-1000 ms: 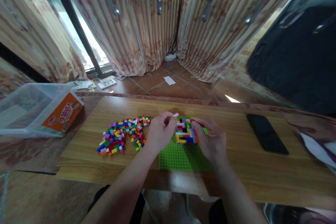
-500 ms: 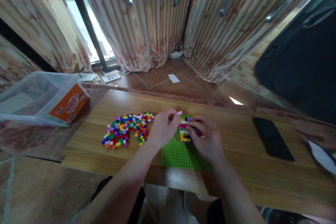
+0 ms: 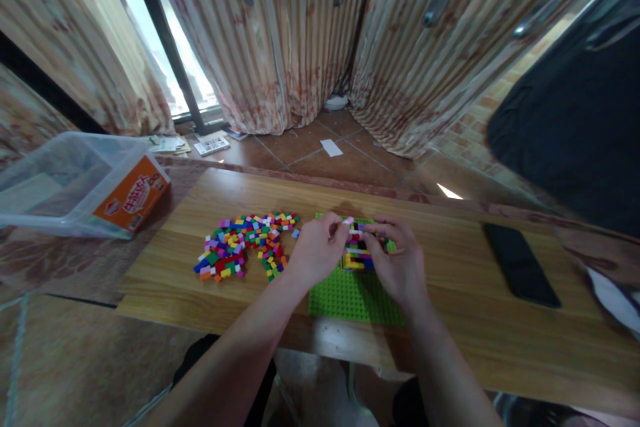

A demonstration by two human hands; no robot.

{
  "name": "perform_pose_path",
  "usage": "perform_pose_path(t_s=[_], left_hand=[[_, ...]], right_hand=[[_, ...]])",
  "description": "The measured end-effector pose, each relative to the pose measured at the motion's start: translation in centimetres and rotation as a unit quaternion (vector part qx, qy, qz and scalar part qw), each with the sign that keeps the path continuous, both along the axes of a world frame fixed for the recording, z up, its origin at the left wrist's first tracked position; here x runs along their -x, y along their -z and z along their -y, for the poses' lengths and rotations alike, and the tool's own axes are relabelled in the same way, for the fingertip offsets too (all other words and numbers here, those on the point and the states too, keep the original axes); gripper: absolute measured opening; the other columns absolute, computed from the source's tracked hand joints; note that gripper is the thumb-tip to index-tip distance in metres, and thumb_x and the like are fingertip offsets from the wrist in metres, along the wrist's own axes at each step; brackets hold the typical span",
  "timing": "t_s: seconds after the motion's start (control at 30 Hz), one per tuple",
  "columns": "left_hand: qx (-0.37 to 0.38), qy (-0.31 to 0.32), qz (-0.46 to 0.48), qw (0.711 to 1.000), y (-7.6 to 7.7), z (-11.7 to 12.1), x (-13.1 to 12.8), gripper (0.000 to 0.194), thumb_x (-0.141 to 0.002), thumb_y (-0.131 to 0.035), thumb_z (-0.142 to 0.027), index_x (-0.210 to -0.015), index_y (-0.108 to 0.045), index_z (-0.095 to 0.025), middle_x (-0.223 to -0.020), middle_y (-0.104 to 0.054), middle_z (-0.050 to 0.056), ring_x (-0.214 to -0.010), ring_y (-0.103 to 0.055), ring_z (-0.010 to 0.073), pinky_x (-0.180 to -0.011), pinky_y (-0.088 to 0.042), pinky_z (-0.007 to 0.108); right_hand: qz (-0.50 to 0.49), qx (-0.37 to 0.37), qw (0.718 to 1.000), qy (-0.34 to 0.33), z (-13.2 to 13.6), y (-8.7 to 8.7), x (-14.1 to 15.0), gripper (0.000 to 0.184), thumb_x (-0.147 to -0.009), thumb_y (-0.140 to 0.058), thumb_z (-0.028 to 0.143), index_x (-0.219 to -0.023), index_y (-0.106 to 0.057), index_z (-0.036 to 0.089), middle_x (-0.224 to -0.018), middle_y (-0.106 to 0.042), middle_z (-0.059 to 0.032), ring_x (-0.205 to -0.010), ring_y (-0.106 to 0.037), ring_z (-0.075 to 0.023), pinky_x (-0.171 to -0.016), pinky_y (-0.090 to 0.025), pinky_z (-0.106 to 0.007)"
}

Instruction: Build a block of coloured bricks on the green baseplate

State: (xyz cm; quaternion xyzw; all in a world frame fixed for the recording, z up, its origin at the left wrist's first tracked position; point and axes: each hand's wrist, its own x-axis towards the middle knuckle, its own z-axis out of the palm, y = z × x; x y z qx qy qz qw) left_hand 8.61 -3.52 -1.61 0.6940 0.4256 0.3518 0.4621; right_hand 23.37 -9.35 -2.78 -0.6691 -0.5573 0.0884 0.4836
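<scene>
My left hand (image 3: 320,248) is closed in a pinch on a small pink toy brick (image 3: 349,220), held just over the far left corner of a brick structure (image 3: 354,260). The structure has layered rows of yellow, blue, white, black and pink bricks and sits on a green studded baseplate (image 3: 355,297). My right hand (image 3: 399,260) curls against the structure's right side, thumb and fingertips closed at its top. Those fingers hide part of the structure, and whether a loose brick is between them is unclear.
Left of the baseplate lies a pile of loose colourful bricks (image 3: 233,247) on the wooden table (image 3: 450,267). A clear plastic bin (image 3: 65,220) with an orange label stands beyond the table's left end. A black phone (image 3: 520,265) rests at the right.
My left hand has brought the pink brick slightly right and down, closer to the structure. My right fingertips have drawn back a little to the right, uncovering more of the top.
</scene>
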Motion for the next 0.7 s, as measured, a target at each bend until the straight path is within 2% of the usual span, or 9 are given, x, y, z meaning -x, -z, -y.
perform_pose_path(t_s=[0.23, 0.47, 0.7], left_hand=[[0.005, -0.001, 0.015, 1.000, 0.1, 0.0, 0.0, 0.024, -0.089, -0.056, -0.036, -0.076, -0.065, -0.019, -0.063, -0.066, 0.002, -0.056, -0.059, 0.0147, -0.056, -0.045, 0.025], [-0.003, 0.002, -0.001, 1.000, 0.0, 0.0, -0.1, 0.022, -0.089, -0.054, -0.032, -0.075, -0.064, -0.018, -0.064, -0.067, 0.002, -0.058, -0.059, 0.0143, -0.056, -0.045, 0.024], [-0.005, 0.008, -0.029, 1.000, -0.1, 0.0, 0.0, 0.022, -0.090, -0.050, -0.030, -0.077, -0.063, -0.017, -0.069, -0.068, 0.003, -0.058, -0.060, 0.0134, -0.054, -0.042, 0.023]], right_hand=[[0.004, 0.022, 0.998, 0.053, -0.5, 0.2, 0.6, 0.028, -0.083, -0.064, 0.039, -0.102, -0.070, 0.020, -0.116, -0.061, -0.0131, -0.113, -0.055, -0.0276, -0.097, -0.043, -0.048], [-0.025, 0.046, 0.998, 0.039, -1.0, 0.8, 0.5, 0.026, -0.079, -0.066, 0.041, -0.095, -0.072, 0.021, -0.110, -0.065, -0.0115, -0.105, -0.058, -0.0269, -0.094, -0.045, -0.047], [-0.051, 0.055, 0.997, 0.006, -1.3, 0.7, 0.4, 0.024, -0.079, -0.066, 0.039, -0.095, -0.072, 0.021, -0.103, -0.068, -0.0094, -0.098, -0.061, -0.0244, -0.089, -0.048, -0.043]])
